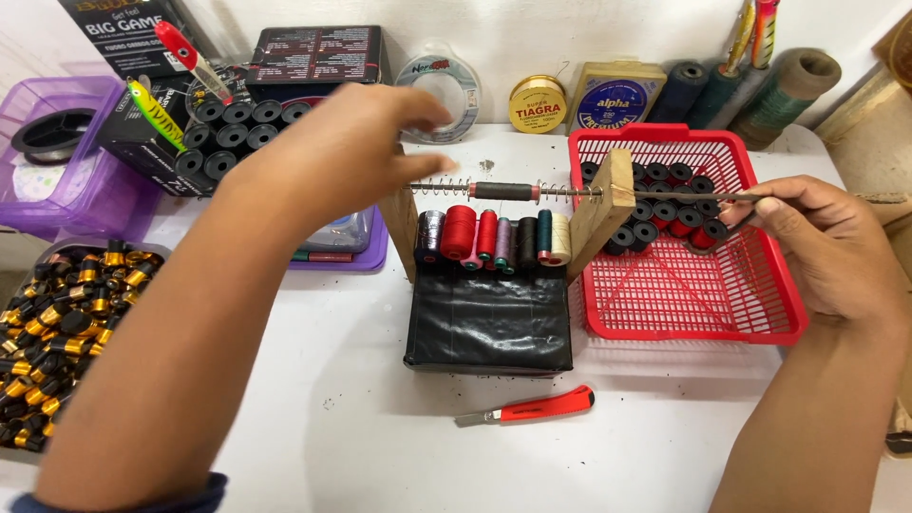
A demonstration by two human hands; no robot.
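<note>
A small wooden winding stand (608,204) with a black-wrapped base (489,323) sits mid-table. A metal rod (665,195) with springs and a dark sleeve runs across its two uprights. My right hand (826,247) pinches the rod's right end, over the red basket (684,313). My left hand (332,152) hovers above the stand's left upright, fingers loosely curled and apart, holding nothing that I can see. Several thread spools (489,237) in red, black, green and cream stand in a row under the rod.
The red basket holds several black bobbins (665,209). A red utility knife (532,408) lies in front of the stand. A tray of black-and-gold parts (57,332) is at left, purple bins (57,152) behind it. Boxes, line spools and lures line the back wall.
</note>
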